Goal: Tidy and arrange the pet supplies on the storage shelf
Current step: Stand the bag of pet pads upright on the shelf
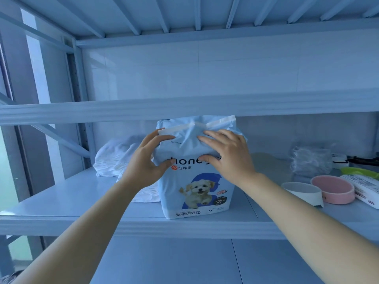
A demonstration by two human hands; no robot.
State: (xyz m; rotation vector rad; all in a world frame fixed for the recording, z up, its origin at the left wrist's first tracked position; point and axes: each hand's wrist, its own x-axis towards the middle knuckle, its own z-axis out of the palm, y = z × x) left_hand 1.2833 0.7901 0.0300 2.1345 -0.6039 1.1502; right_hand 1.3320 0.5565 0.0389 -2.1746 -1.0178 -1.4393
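Left hand (143, 158) and right hand (227, 154) grip the pad bag (194, 191).

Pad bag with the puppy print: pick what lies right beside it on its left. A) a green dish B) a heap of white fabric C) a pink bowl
B: the heap of white fabric lies just left of the pad bag, while the pink bowl stands off to its right.
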